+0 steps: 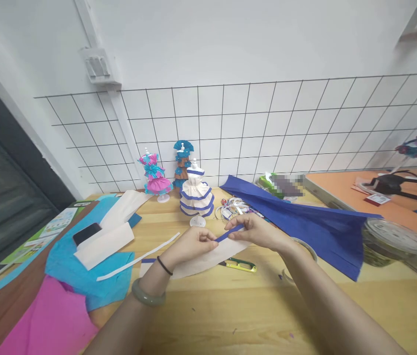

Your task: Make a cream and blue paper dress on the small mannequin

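A cream paper strip with a blue edge [203,262] stretches between my two hands above the table. My left hand [193,244] pinches its blue border from the left. On the right, my right hand [251,230] grips the same border, thumb and fingers closed. Just behind them stands a small mannequin in a cream dress with blue-trimmed tiers [196,197]. A yellow-green cutter knife [241,266] lies under the strip, its blade end partly hidden. Beside my left wrist is a narrow white strip [138,257].
Two more dressed mannequins, one pink [155,177] and one teal-brown [182,165], stand by the wall. Blue paper [304,222] spreads to the right, near a tape roll [304,246] and a clear round container [389,241]. Left lie a phone [86,234] and turquoise paper [83,276].
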Demonstrator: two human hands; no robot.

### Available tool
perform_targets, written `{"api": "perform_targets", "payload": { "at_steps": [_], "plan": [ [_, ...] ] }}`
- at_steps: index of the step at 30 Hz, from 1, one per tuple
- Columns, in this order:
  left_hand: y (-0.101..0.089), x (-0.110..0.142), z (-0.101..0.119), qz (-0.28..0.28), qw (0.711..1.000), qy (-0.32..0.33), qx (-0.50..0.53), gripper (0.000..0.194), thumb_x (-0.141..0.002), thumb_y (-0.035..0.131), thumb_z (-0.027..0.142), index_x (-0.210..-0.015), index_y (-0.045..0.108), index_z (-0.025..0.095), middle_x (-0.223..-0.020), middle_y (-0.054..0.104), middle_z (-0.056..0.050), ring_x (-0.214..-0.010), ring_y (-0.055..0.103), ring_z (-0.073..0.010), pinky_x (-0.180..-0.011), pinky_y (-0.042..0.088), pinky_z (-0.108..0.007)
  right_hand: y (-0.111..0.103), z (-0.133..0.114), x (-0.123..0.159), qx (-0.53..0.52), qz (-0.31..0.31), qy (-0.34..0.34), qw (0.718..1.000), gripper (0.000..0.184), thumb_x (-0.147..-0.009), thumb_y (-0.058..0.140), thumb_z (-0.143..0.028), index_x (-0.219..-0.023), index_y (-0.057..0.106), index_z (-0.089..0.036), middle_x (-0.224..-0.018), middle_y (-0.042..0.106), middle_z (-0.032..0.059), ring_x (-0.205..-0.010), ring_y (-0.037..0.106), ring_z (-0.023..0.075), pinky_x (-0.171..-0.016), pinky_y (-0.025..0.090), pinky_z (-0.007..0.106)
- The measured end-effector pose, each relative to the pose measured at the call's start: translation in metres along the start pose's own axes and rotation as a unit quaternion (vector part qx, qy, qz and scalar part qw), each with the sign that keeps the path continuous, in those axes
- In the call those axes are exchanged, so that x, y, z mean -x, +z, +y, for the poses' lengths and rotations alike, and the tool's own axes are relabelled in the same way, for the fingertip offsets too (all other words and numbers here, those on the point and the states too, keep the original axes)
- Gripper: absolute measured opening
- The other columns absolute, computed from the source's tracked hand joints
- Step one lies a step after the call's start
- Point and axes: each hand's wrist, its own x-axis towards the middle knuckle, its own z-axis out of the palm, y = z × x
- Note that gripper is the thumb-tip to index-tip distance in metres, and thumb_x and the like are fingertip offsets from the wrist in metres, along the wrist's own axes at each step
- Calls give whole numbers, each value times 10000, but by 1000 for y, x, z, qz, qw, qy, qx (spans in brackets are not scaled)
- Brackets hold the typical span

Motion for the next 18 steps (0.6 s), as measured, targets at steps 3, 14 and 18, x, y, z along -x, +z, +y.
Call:
{"api": "perform_targets", "payload": {
  "at_steps": [3, 14, 18],
  "plan": [
    [0, 0, -1, 1, 1000, -1, -5, 191, -696, 591, 326, -686, 605, 135, -589, 529, 25, -531, 446, -91, -496, 296, -218, 0, 0, 0, 1, -4, -3, 1000, 246, -677, 691, -330, -839, 653, -150, -699, 600, -7, -618, 513, 110, -559, 375, 226],
    [-1, 1, 0, 0, 1000, -15, 5, 164, -701, 573, 309, -683, 569, 146, -516, 450, 56, -447, 353, -63, -437, 238, -205, 3, 8, -3, -14, -2, 3, 1000, 325, -668, 701, -332, -924, 630, -143, -738, 616, 5, -628, 548, 120, -564, 406, 229],
    [-2, 3, 4, 8, 1000, -18, 11, 180, -697, 584, 332, -687, 564, 154, -508, 425, 65, -434, 336, -62, -425, 226, -207, 4, 6, -3, -17, 8, -7, 1000, 398, -645, 718, -322, -992, 617, -156, -815, 621, 14, -698, 570, 141, -618, 432, 249]
  ]
}}
